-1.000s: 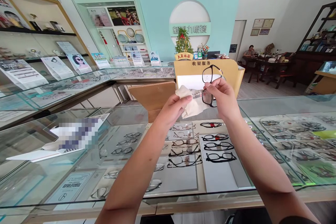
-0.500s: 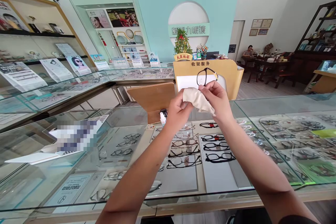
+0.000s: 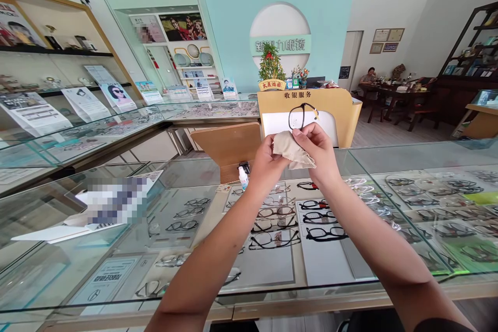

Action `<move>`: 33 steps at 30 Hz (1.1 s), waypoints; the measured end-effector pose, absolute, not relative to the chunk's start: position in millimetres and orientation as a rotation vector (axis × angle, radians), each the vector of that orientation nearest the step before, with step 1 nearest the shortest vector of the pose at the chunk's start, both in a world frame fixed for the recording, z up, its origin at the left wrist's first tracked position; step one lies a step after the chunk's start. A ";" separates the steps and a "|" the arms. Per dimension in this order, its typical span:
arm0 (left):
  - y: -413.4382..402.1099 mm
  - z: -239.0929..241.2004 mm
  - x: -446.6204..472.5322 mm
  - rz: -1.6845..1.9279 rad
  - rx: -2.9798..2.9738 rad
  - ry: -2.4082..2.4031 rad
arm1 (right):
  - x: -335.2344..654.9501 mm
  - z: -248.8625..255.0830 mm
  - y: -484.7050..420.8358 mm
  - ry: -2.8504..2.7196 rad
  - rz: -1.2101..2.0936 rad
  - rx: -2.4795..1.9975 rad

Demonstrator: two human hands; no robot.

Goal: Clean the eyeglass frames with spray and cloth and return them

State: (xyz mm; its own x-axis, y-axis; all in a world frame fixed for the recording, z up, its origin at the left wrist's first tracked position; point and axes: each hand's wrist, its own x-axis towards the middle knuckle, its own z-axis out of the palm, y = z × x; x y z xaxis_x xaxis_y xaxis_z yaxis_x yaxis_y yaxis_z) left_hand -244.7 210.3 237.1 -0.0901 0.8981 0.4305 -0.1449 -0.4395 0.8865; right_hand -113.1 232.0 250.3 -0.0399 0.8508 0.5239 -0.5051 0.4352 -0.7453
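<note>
Both hands are raised above the glass counter, close together. My left hand (image 3: 269,158) is closed on the left side of a beige cleaning cloth (image 3: 291,149) with a zigzag edge. My right hand (image 3: 318,149) pinches dark-framed eyeglasses (image 3: 303,115), with its thumb at the top edge of the cloth. One lens of the glasses stands upright above the thumb, and the rest of the frame is partly hidden by the fingers and cloth. The cloth hangs between the two hands and covers some of the left fingers.
Rows of eyeglasses (image 3: 275,239) lie inside the glass display counter (image 3: 264,293). On top are a small white spray bottle (image 3: 243,178) and a white folded card stand (image 3: 50,236). A wooden board (image 3: 229,148) stands behind. Farther back, a person (image 3: 368,77) sits at a table.
The glasses have shifted slightly left and down, and their angle has turned a little. My hands have come closer together, and the cloth has bunched up between them.
</note>
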 end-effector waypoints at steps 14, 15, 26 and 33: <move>201.8 238.7 -247.6 1.666 1.454 0.943 | -106.6 249.7 228.5 -1.413 1.000 -0.453; 200.7 240.4 -248.7 1.712 1.494 0.984 | -103.4 251.3 226.4 -1.501 0.876 -0.486; 205.8 249.7 -262.7 1.693 1.570 0.868 | -84.6 261.5 220.1 -1.821 0.052 -0.602; 199.4 253.5 -261.2 1.775 1.552 0.949 | -85.1 255.6 231.2 -1.612 0.324 -0.711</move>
State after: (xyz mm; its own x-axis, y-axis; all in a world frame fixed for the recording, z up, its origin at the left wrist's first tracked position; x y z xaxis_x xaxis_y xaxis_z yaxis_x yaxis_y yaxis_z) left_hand -261.2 199.4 253.5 -0.1451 0.8105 0.5675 0.0218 -0.5708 0.8208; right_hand -85.1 231.2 255.6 -0.0264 0.6114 0.7908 0.2586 0.7684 -0.5854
